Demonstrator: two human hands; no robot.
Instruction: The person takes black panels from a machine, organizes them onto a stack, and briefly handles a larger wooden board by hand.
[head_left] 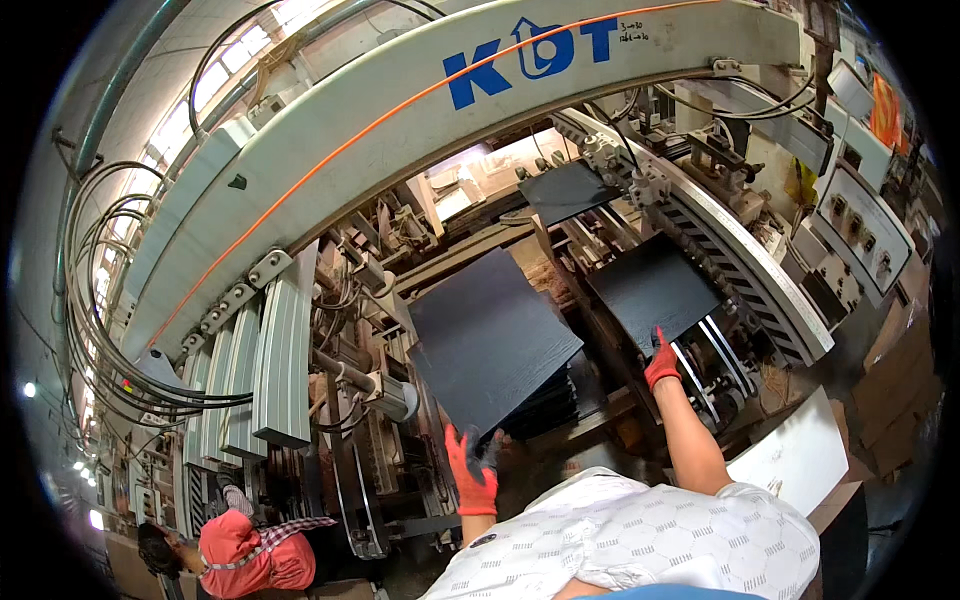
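1. Black and flat, a panel lies at the right of the machine, above pale rails and beside a striped track.
2. The person's right hand, in a red glove with dark fingertips, meets that panel's near edge, one digit laid over the top face; whether the other fingers close beneath it cannot be told.
3. To the left sits a stack of similar dark sheets, its upper ones turned askew to each other.
4. The left hand, gloved alike, is at the stack's near corner, thumb and fingers spread apart; contact there is unclear.
5. Farther off, another dark sheet lies near the track's far end.
6. A pale beam arches over everything, an orange cable running along it.
7. Left of the stack hang grey metal slats; at lower left is a co-worker in a red top.
8. A white board leans at lower right.
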